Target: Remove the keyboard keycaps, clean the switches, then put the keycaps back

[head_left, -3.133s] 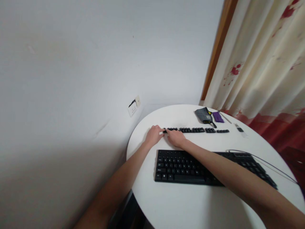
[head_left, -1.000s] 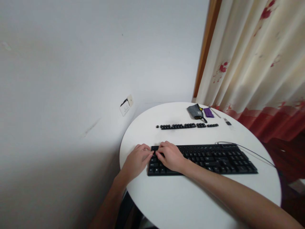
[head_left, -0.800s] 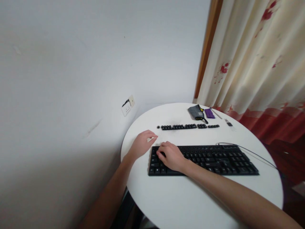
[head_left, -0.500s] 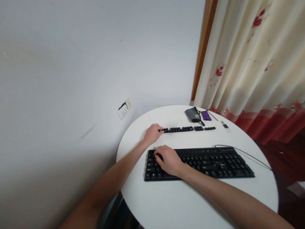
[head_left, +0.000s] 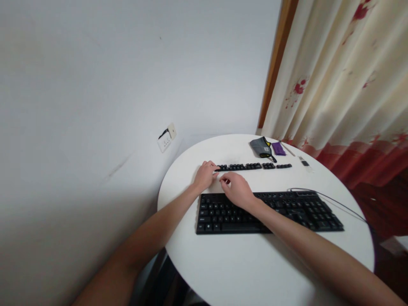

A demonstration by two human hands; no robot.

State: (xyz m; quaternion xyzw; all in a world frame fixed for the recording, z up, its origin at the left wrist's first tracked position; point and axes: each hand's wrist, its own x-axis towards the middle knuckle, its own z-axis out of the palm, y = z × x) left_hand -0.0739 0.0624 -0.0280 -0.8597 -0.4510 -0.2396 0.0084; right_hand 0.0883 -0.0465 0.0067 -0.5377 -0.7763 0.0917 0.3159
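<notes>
A black keyboard [head_left: 219, 212] lies on the round white table, partly under my right forearm. Behind it runs a row of loose black keycaps [head_left: 245, 166], split into several groups. At the row's left end is my left hand [head_left: 205, 175], its index finger touching the end keycaps and its thumb held apart below. My right hand [head_left: 237, 189] hovers over the keyboard's upper edge, close to my left hand. Its fingers are curled with thumb and fingertips brought together; whether a small thing sits between them I cannot make out.
At the table's [head_left: 223, 263] far side lie a grey pouch-like item [head_left: 260, 147], a purple cloth [head_left: 279, 148], a thin stick [head_left: 287, 148] and a small clear-and-black item [head_left: 304, 162]. The keyboard cable [head_left: 341, 207] trails off right. A wall socket [head_left: 164, 142] is left, a curtain [head_left: 334, 106] right.
My right hand has lifted off the keyboard's left keys and moved up and right, towards the keycap row. My left thumb and index finger have parted at the row's end. The view has shifted slightly.
</notes>
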